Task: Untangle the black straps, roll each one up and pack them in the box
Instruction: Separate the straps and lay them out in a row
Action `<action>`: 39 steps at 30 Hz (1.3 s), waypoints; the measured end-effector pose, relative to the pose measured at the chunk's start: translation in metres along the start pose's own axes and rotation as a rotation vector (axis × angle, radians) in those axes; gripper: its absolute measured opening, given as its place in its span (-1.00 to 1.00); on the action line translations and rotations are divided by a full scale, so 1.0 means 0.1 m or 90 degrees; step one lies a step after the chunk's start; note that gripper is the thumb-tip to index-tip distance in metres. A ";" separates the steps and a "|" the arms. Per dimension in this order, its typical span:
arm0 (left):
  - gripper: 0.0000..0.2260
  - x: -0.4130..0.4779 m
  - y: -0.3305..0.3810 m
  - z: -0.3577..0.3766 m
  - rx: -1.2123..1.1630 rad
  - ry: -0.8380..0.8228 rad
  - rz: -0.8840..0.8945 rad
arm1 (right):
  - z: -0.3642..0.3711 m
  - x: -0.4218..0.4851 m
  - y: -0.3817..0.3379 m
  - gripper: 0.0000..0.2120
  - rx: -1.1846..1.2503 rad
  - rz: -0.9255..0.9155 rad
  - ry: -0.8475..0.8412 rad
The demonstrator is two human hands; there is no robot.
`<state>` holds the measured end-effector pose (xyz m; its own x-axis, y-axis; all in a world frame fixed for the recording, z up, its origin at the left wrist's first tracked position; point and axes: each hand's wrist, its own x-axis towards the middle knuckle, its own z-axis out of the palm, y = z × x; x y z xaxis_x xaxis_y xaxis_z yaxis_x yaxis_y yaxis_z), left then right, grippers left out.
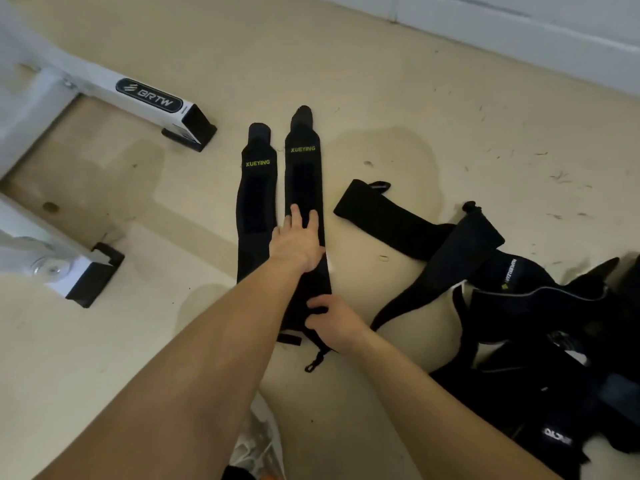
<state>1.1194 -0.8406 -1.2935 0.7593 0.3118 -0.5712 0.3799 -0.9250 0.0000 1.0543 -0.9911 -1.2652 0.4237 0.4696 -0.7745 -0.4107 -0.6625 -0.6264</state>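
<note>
The left hand (298,242) presses flat on the laid-out strap (304,174) while the right hand (333,317) pinches its near end, so I'd say rolling comes next and needs a tight first turn.

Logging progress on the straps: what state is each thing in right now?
Left XUEYING strap: laid flat, unrolled.
Right XUEYING strap: flat, unrolled, under both hands.
Left hand: flat, pressing on it.
Right hand: grips its near end.
Third strap: unrolled, running into the pile.
Black pile: tangled.
</note>
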 end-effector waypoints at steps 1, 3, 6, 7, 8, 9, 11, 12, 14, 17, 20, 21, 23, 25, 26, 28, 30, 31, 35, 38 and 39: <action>-0.26 -0.01 0.00 -0.01 -0.004 0.008 0.001 | 0.01 -0.05 0.01 -0.49 -0.001 0.000 -0.002; -0.32 -0.08 0.06 -0.06 -0.032 0.040 -0.002 | 0.00 -0.17 0.01 -0.47 -0.001 -0.008 0.007; -0.47 -0.25 0.26 -0.18 -0.120 0.071 -0.007 | -0.12 -0.39 0.04 -0.49 0.006 -0.008 0.031; -0.50 -0.32 0.35 -0.24 -0.139 0.073 0.008 | -0.18 -0.48 0.05 -0.51 0.009 -0.009 0.042; -0.53 -0.39 0.45 -0.28 -0.149 0.073 0.030 | -0.24 -0.55 0.08 -0.54 0.010 -0.007 0.052; -0.55 -0.48 0.54 -0.33 -0.156 0.067 0.057 | -0.30 -0.65 0.10 -0.58 0.015 -0.008 0.060; -0.59 -0.69 0.73 -0.40 -0.166 0.042 0.109 | -0.43 -0.87 0.15 -0.71 0.052 -0.007 0.076; -0.60 -0.81 0.82 -0.42 -0.171 0.030 0.130 | -0.50 -0.97 0.19 -0.77 0.079 -0.005 0.089; -0.64 -1.07 0.98 -0.44 -0.188 0.006 0.159 | -0.64 -1.17 0.30 -0.81 0.112 0.009 0.126; -0.73 -1.43 1.19 -0.34 -0.190 -0.014 0.184 | -0.86 -1.42 0.56 -0.78 0.109 0.022 0.198; -0.77 -1.68 1.37 -0.18 -0.169 -0.047 0.203 | -1.09 -1.63 0.88 -0.76 0.120 0.030 0.252; -0.77 -1.74 1.42 -0.13 -0.164 -0.058 0.209 | -1.16 -1.69 0.99 -0.77 0.127 0.033 0.266; -0.81 -1.84 1.57 -0.02 -0.158 -0.068 0.222 | -1.30 -1.82 1.22 -0.79 0.158 0.048 0.291; -0.87 -1.90 1.74 0.08 -0.166 -0.065 0.248 | -1.42 -1.94 1.46 -0.76 0.197 0.064 0.314; -0.90 -1.93 1.83 0.13 -0.178 -0.067 0.261 | -1.48 -1.99 1.61 -0.74 0.224 0.076 0.334; -0.92 -1.97 2.01 0.25 -0.195 -0.085 0.282 | -1.58 -2.08 1.88 -0.72 0.275 0.105 0.394; -0.91 -1.99 2.20 0.38 -0.193 -0.116 0.297 | -1.64 -2.15 2.14 -0.72 0.287 0.139 0.449; -0.88 -1.99 2.29 0.46 -0.187 -0.122 0.303 | -1.66 -2.18 2.25 -0.74 0.280 0.158 0.468; -0.56 -2.01 2.50 0.73 -0.111 -0.096 0.317 | -1.69 -2.21 2.64 -0.85 0.283 0.213 0.507; -0.42 -2.00 2.54 0.86 -0.069 -0.109 0.301 | -1.69 -2.13 2.75 -0.85 0.268 0.220 0.475; -0.41 -2.00 2.56 0.90 -0.057 -0.110 0.304 | -1.68 -2.09 2.75 -0.86 0.255 0.218 0.462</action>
<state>1.0177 -1.1589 -1.2531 0.7633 -0.1889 -0.6178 0.0615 -0.9307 0.3606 0.9883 -1.3702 -1.2607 0.5766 -0.2912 -0.7634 -0.8019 -0.3809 -0.4603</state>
